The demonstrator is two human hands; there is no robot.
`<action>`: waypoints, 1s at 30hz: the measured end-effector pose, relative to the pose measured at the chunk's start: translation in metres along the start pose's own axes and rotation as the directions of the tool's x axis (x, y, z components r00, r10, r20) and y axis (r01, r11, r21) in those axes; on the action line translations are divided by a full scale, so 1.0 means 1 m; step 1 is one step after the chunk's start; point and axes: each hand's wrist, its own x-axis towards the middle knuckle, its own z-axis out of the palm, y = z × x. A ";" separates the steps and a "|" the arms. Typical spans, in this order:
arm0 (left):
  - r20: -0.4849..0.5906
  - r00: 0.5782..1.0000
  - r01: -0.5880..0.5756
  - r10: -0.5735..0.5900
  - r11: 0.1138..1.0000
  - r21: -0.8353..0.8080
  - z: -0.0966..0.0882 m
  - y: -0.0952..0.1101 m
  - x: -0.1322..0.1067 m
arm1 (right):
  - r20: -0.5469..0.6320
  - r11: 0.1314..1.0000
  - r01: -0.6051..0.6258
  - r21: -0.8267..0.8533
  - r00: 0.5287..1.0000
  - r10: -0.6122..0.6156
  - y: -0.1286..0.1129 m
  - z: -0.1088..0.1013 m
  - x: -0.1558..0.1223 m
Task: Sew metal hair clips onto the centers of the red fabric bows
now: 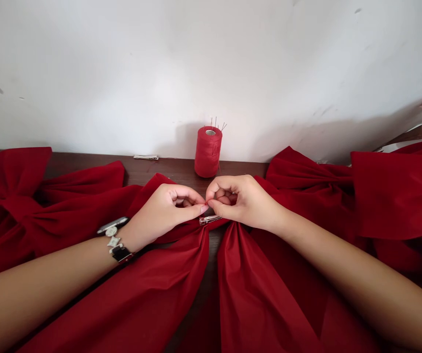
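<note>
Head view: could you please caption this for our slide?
Left hand meets right hand over red bows, thread spool behind.

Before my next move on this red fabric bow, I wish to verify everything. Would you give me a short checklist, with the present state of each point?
1. Left hand and right hand together above the gathered red fabric bow: ok.
2. Long silver metal clip against the fabric, under the fingertips: ok.
3. Small item pinched between fingertips: cannot tell, too small.
4. Red thread spool upright on the dark wooden table, pins in its top: ok.
5. Metal bracelet on left wrist free of the fabric: cannot tell.
</note>
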 end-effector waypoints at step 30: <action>-0.039 0.999 0.006 -0.008 0.999 -0.054 0.001 0.002 -0.002 | -0.036 1.000 -0.009 -0.002 0.999 0.009 0.001 0.000 0.001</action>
